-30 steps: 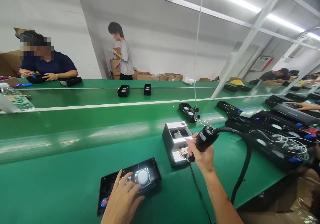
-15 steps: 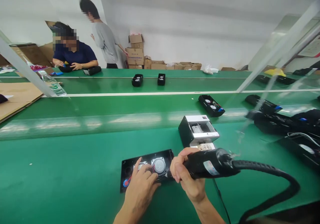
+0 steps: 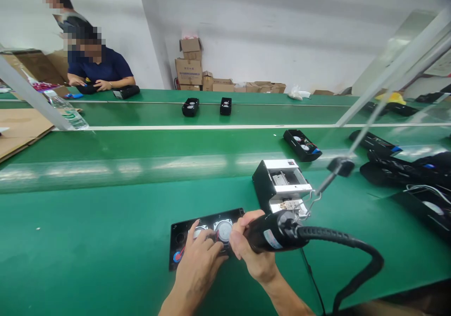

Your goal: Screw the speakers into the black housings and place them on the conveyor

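Observation:
A black speaker panel lies on the green bench with its back up, showing a round speaker magnet and a second one partly under my fingers. At its left end sits a blue-and-red round part with a red wire. My left hand grips the panel, fingers over its middle and thumb by the near edge. Wrapped round a black corded electric screwdriver, my right hand is at the panel's right end. The screwdriver's tip is hidden behind that hand.
Just beyond the screwdriver stands a black-and-white screw feeder. A hanging hook meets the screwdriver's rear. Black speaker housings lie farther back and at right. Across the bench a person in dark blue works; another stands behind. A bottle lies left.
My right hand and the screwdriver have moved left, farther over the panel's right end. The hanging hook has come into clear view. The standing person has moved left. My left hand stays on the panel.

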`<state>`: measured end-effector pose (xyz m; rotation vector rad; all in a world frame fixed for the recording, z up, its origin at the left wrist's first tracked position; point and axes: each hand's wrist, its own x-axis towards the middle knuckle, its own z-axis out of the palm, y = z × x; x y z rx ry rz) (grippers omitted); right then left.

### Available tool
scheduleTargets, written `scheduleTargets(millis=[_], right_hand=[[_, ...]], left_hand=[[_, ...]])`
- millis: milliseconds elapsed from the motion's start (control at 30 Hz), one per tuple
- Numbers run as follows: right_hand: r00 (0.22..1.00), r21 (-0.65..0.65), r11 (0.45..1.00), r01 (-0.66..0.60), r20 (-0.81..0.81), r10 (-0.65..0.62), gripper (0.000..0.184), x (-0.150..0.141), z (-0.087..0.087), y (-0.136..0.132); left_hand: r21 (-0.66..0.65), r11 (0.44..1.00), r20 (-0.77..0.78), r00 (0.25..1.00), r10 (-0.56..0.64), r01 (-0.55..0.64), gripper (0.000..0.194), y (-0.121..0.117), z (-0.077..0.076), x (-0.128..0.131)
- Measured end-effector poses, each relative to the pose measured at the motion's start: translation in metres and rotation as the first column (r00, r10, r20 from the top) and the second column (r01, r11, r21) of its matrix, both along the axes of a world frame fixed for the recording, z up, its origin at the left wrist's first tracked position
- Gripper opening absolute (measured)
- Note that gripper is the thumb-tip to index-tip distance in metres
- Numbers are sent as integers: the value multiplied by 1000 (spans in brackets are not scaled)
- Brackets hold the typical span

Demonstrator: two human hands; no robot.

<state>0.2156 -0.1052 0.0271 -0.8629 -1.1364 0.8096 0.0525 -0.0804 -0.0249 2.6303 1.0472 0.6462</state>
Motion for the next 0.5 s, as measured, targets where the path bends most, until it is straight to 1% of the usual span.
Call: scheduleTargets(millis=[133, 233, 300, 333, 400, 433, 467, 500], right_hand=[[989, 16, 1000, 23, 143, -25, 19, 0, 2, -2], [962, 46, 996, 75, 260, -84, 18, 0, 6, -4], [939, 41, 992, 120, 320, -127, 16, -3, 5, -7], [939, 10, 989, 148, 313, -143, 17, -5, 3, -8], [960, -94, 979, 181, 232, -155, 20, -12, -2, -9], [974, -144, 974, 176, 171, -151, 23, -15, -4, -8], [979, -163, 972, 170, 136, -149, 27, -17, -6, -5], [982, -164, 972, 166, 120, -148, 30, -17, -7, -2]], left_hand=[[-20, 1000, 0, 1000, -7, 7, 12, 1, 0, 0], [5, 1000, 8, 1000, -11, 11, 15, 1, -6, -2], [66, 998, 32, 999, -10, 8, 18, 1, -18, -2], [119, 993, 52, 999, -8, 2, 20, 1, -27, -2], [257, 966, 105, 994, -23, -5, 20, 5, -48, 0], [329, 944, 125, 992, -35, -8, 19, 9, -58, 1], [381, 924, 142, 989, -48, -10, 18, 14, -67, 1], [383, 923, 137, 990, -22, -33, 19, 20, -73, 0]])
